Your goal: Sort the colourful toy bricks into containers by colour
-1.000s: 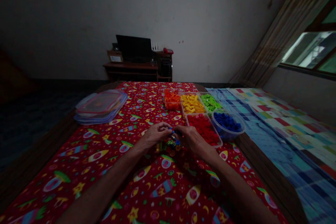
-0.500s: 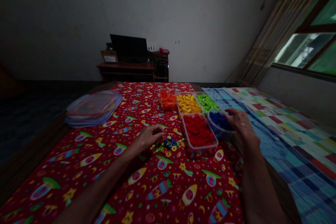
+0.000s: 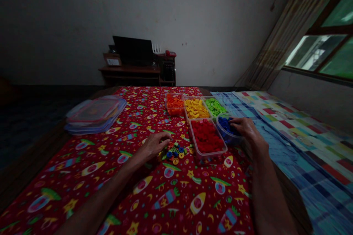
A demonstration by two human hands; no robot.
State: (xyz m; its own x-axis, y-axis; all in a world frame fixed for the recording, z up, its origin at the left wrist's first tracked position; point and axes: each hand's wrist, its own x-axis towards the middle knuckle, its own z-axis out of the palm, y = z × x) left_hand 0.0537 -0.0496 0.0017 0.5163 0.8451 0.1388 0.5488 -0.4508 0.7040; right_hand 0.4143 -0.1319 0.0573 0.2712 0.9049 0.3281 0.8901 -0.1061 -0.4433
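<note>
A small multicoloured brick assembly (image 3: 175, 152) lies on the red patterned tablecloth (image 3: 165, 198). My left hand (image 3: 154, 144) rests curled against its left side, fingertips touching it. My right hand (image 3: 244, 127) reaches into the round tub of blue bricks (image 3: 226, 128), fingers bent down among the pieces; whether it holds one is hidden. Beside that tub stands a clear box of red bricks (image 3: 207, 141). Behind them are boxes of orange bricks (image 3: 174, 105), yellow bricks (image 3: 195, 108) and green bricks (image 3: 215, 106).
A stack of clear plastic lids (image 3: 95, 114) lies at the far left of the table. A blue checked cloth (image 3: 303, 143) covers the surface to the right. A desk with a dark screen (image 3: 135, 58) stands against the back wall. A window (image 3: 325, 51) is at right.
My right hand left the brick assembly, swung right to the blue tub, and now dips into it. My left hand stayed at the assembly.
</note>
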